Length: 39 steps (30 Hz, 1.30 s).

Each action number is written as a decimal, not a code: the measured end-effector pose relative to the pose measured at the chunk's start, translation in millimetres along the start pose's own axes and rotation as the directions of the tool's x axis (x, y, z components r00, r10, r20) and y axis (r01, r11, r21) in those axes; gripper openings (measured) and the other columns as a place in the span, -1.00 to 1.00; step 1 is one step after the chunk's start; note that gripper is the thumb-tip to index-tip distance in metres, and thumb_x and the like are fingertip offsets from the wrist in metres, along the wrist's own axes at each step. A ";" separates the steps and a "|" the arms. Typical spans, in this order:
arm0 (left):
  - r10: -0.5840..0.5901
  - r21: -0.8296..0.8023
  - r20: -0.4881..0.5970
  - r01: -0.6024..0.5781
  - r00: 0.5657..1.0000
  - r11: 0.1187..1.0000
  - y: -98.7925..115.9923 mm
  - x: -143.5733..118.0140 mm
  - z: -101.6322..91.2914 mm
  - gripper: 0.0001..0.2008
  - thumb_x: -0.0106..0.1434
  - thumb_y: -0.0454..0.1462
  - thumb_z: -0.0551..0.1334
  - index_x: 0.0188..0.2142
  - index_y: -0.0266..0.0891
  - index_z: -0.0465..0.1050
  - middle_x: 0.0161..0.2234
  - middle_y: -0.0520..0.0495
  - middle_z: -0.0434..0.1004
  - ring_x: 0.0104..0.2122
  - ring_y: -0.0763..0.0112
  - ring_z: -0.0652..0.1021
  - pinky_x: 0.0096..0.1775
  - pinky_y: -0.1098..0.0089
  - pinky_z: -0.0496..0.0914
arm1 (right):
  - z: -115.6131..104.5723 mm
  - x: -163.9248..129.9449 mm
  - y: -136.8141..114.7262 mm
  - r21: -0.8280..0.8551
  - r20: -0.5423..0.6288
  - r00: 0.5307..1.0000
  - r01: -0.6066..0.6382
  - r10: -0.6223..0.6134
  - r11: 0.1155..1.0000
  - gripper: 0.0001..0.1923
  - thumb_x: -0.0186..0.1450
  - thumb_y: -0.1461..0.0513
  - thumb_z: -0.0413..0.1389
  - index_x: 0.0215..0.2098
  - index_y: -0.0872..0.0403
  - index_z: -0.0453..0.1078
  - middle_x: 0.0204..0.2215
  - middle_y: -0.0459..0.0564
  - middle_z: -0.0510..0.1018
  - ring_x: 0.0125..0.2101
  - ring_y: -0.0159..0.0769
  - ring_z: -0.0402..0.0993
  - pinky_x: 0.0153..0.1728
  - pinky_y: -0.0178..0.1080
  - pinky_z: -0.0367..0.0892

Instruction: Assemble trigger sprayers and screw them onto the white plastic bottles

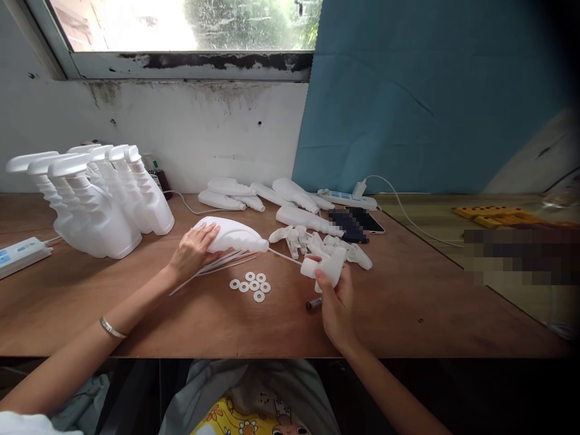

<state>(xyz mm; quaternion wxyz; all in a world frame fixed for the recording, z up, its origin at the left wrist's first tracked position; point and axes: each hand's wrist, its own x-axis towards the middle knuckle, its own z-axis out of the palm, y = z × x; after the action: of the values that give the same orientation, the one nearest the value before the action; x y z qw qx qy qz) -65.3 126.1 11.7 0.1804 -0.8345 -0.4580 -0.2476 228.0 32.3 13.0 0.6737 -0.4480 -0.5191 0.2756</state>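
My left hand (pixel 194 248) is wrapped round the base end of a white plastic spray bottle (pixel 235 232), which lies on its side with its neck to the right. In my right hand (pixel 338 308) I grip a white trigger sprayer head (pixel 333 266). A thin dip tube (pixel 285 256) runs from the sprayer head to the bottle's mouth, its far end at or inside the neck. The sprayer's collar is still apart from the neck. Below the bottle lie several white washers (pixel 254 285) and some loose thin tubes (pixel 226 261).
Upright bottles with sprayers (pixel 109 211) stand at the left. Several bare bottles (pixel 290 193) lie at the back, with loose sprayer heads (pixel 312 241) before them. A phone (pixel 369 219), power strips (pixel 351 199) and a small dark cylinder (pixel 313 303) rest on the table (pixel 408 314).
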 end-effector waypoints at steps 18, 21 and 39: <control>0.012 -0.068 0.035 -0.009 0.999 0.998 75.5 -79.0 -56.4 -0.48 0.24 -0.15 0.10 0.16 -0.23 0.08 0.05 -0.27 0.32 0.08 0.05 0.31 -0.01 0.05 0.29 | -5.3 -13.4 -17.3 0.050 0.575 0.755 0.353 -0.316 0.934 -0.72 0.16 0.35 0.14 -0.18 -0.02 0.25 -0.17 0.01 0.48 -0.13 -0.24 0.44 -0.20 -0.22 0.40; -0.032 -0.113 0.067 0.039 0.997 0.993 75.2 -83.3 -63.2 -0.49 0.21 -0.10 0.13 0.12 -0.20 0.18 0.03 -0.22 0.35 0.07 0.08 0.32 0.00 0.10 0.30 | -3.7 -14.9 -15.9 0.033 0.605 0.747 0.321 -0.274 0.947 -0.73 0.15 0.32 0.17 -0.20 -0.01 0.26 -0.21 0.00 0.50 -0.18 -0.25 0.47 -0.22 -0.25 0.42; -0.713 -0.490 0.231 0.712 0.662 0.503 32.6 -92.4 -76.6 -0.66 -0.02 -0.03 0.26 -0.30 -0.14 0.34 -0.42 0.00 0.47 -0.43 0.32 0.48 -0.39 0.37 0.40 | 3.2 -18.9 -8.6 -0.056 0.428 0.895 0.166 -0.126 0.985 -0.76 0.04 0.26 0.28 -0.34 0.05 0.36 -0.39 -0.07 0.47 -0.41 -0.31 0.44 -0.42 -0.31 0.36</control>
<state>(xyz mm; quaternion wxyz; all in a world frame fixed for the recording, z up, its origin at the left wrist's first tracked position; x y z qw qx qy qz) -98.8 6.5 18.1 -0.1806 -0.5859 -0.6701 -0.4184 218.4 13.6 12.3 0.5430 -0.3677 -0.6967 0.2908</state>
